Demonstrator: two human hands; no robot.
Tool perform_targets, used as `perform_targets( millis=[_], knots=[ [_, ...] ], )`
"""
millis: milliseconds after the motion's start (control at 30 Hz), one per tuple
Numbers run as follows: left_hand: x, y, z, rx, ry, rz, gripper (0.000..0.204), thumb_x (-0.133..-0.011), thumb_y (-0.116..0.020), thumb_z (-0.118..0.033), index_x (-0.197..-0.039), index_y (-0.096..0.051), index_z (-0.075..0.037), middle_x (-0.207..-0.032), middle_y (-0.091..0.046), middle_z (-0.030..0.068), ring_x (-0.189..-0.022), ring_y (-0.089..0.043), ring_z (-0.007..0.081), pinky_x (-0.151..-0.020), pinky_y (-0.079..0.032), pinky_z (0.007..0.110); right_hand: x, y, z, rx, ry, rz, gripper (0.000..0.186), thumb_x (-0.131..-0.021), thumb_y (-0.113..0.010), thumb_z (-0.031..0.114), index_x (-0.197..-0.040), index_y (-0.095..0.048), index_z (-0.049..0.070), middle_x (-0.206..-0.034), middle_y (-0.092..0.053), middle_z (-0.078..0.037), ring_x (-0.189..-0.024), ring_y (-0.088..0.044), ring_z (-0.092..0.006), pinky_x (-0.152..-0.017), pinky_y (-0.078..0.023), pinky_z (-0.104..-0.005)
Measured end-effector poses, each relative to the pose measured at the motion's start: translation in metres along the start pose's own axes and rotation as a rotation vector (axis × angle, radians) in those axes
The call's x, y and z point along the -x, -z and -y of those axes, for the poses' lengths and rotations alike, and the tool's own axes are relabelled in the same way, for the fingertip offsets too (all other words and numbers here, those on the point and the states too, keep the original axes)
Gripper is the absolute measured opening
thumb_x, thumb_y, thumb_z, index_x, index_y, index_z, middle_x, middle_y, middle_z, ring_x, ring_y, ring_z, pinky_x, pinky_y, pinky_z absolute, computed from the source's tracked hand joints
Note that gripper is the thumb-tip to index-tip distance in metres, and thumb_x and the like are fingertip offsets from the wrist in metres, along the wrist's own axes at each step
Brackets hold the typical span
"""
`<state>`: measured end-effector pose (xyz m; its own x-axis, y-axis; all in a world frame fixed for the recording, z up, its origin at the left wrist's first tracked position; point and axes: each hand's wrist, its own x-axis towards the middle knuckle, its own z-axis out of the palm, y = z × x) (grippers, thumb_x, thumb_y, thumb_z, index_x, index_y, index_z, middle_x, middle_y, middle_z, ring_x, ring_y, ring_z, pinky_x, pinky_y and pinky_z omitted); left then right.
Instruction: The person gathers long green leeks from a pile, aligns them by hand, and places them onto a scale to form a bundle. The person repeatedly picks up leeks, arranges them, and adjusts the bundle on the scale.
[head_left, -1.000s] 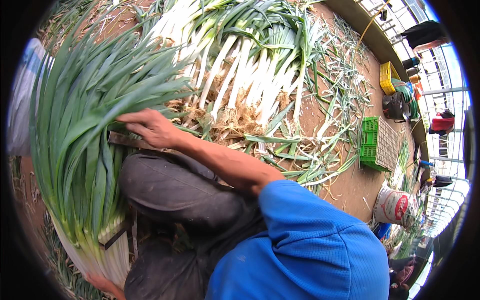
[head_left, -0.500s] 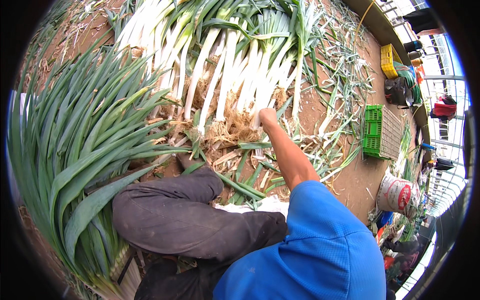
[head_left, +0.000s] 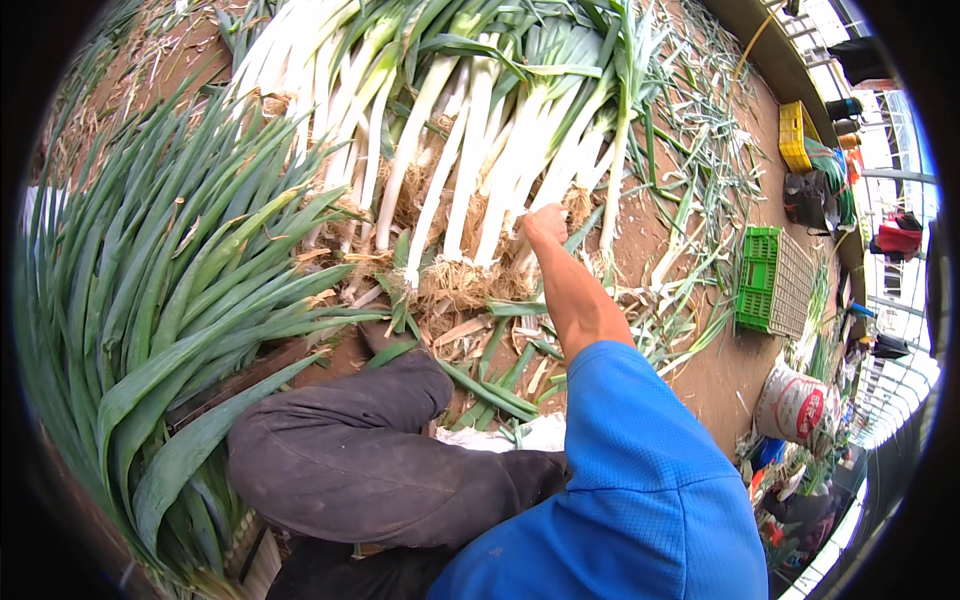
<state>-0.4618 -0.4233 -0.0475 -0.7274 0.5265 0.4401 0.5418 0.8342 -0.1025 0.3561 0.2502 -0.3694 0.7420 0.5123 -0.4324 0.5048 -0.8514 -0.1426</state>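
Long leeks (head_left: 465,170) with white stalks and stringy brown roots lie side by side on the ground ahead of me, root ends toward me. My right hand (head_left: 545,224) is closed around the lower stalk of a leek close to its roots, at the right part of this row; its fingers are partly hidden. A tangle of roots (head_left: 452,284) lies just left of the hand. On my left rises a big heap of green leek leaves (head_left: 165,300), tips pointing up and away. My left hand does not show.
Trimmed leaves (head_left: 690,290) litter the brown soil on the right. Beyond are a green crate (head_left: 762,280), a white sack-like container (head_left: 790,402) and a yellow crate (head_left: 796,136) by a low wall (head_left: 768,60). My bent leg (head_left: 350,440) is close in front.
My right hand has shifted slightly away from me, still low on the stalks by the roots. The view has turned a little, so the leeks and crates appear farther right.
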Motion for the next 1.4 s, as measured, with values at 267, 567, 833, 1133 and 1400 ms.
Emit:
perform_targets(
  millis=[267, 567, 833, 1133, 1400],
  knots=[
    [0.021, 0.010, 0.013, -0.014, 0.040, -0.016, 0.047, -0.108, -0.056, -0.038, -0.141, -0.069, -0.007, -0.147, -0.064, 0.0234, -0.136, -0.058, 0.0459, -0.115, -0.045, 0.056, 0.007, 0.043, -0.019, -0.130, 0.089, 0.013, 0.057, -0.080, -0.079, 0.028, -0.126, -0.069, -0.004, -0.121, -0.078, -0.026, -0.119, -0.075, -0.0389, -0.102, -0.057, -0.0472],
    [0.009, -0.020, -0.007, 0.032, 0.008, -0.010, 0.046, -0.107, -0.061, -0.040, -0.138, -0.071, -0.008, -0.144, -0.066, 0.0232, -0.134, -0.059, 0.0464, -0.113, -0.046, 0.058, -0.055, 0.012, -0.019, -0.914, 0.209, 0.183, 0.054, -0.072, -0.088, 0.007, -0.116, -0.061, -0.010, -0.105, -0.069, -0.019, -0.090, -0.064, -0.0269, -0.083, -0.055, -0.0433],
    [0.019, -0.006, 0.005, 0.010, 0.010, -0.028, 0.045, -0.105, -0.065, -0.041, -0.136, -0.072, -0.009, -0.141, -0.067, 0.0231, -0.132, -0.060, 0.0469, -0.112, -0.046, 0.059, -0.011, -0.030, 0.030, -1.109, 0.066, 0.256, 0.048, -0.072, -0.087, -0.006, -0.114, -0.065, -0.018, -0.100, -0.072, -0.020, -0.091, -0.070, -0.0282, -0.079, -0.057, -0.0403],
    [0.039, -0.010, 0.025, 0.025, 0.038, -0.057, 0.043, -0.104, -0.070, -0.042, -0.133, -0.074, -0.010, -0.138, -0.069, 0.0229, -0.130, -0.061, 0.0475, -0.110, -0.047, 0.061, -0.006, 0.126, -0.020, -1.291, 0.114, 0.855, 0.024, -0.090, -0.080, 0.020, -0.101, -0.069, 0.002, -0.085, -0.073, -0.013, -0.065, -0.072, -0.0252, -0.057, -0.062, -0.0378],
    [0.038, -0.025, 0.042, 0.084, 0.036, -0.127, 0.042, -0.103, -0.074, -0.043, -0.130, -0.076, -0.011, -0.136, -0.070, 0.0227, -0.128, -0.063, 0.0480, -0.109, -0.048, 0.063, 0.173, 0.193, 0.014, -1.119, 0.115, 0.599, 0.025, -0.106, -0.065, 0.009, -0.116, -0.068, -0.013, -0.098, -0.073, -0.020, -0.069, -0.071, -0.0207, -0.058, -0.064, -0.0297]
  ],
)
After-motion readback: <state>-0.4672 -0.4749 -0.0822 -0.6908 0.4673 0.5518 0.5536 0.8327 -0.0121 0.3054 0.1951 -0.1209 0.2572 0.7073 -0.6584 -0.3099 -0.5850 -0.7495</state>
